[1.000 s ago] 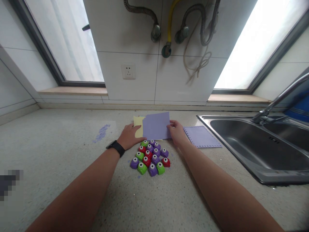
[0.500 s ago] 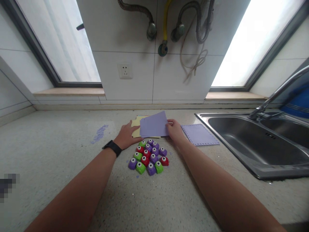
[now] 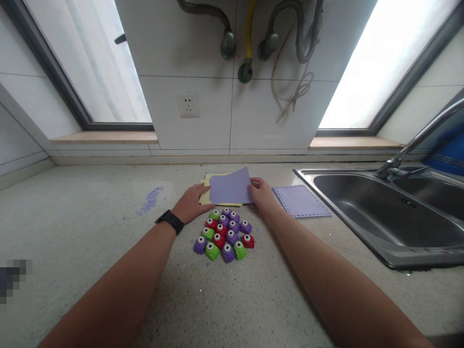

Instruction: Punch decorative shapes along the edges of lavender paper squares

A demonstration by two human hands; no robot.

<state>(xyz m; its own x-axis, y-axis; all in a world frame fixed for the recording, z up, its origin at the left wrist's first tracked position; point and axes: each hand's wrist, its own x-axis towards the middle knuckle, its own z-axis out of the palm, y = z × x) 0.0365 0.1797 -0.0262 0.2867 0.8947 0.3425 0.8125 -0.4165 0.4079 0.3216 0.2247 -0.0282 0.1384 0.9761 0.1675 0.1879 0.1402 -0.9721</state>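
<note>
One purple sheet (image 3: 228,187) sits mid-frame over yellow paper (image 3: 205,197), its right edge pinched by the right hand (image 3: 264,197). The left hand (image 3: 190,202) rests spread, thumb apart, on the yellow paper's left side. A lopsided pull could crease the sheet; a slipping left thumb could knock the punches (image 3: 232,237) just below.
</note>
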